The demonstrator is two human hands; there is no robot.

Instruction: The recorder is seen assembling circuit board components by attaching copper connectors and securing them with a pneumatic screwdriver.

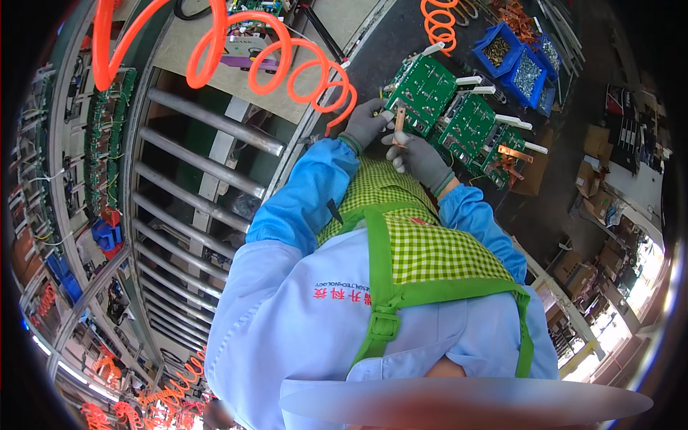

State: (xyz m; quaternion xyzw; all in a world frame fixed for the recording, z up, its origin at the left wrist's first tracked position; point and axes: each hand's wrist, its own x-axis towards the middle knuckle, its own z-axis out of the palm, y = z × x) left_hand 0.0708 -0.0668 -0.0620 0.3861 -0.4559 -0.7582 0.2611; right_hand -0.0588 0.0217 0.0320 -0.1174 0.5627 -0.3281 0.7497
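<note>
My right hand point(424, 160), in a grey glove, pinches the lower end of a flat copper strip point(400, 122) that stands up in front of a green circuit board point(423, 89). Close by on its left, my gloved left hand point(366, 123) has its fingers drawn together at the board's near left corner. What those fingers hold, if anything, is too small to make out. A second green board point(466, 129) follows to the right. Beyond it a third board point(504, 153) carries copper strips point(514, 153). White bars point(481, 89) stick out from the boards' edges.
Blue bins point(527, 76) of small metal parts stand beyond the boards, with loose copper pieces point(517, 18) behind them. An orange coiled hose point(276, 68) hangs above my left arm. Metal rollers point(204, 147) run along my left, and racks of circuit boards point(107, 143) stand farther left.
</note>
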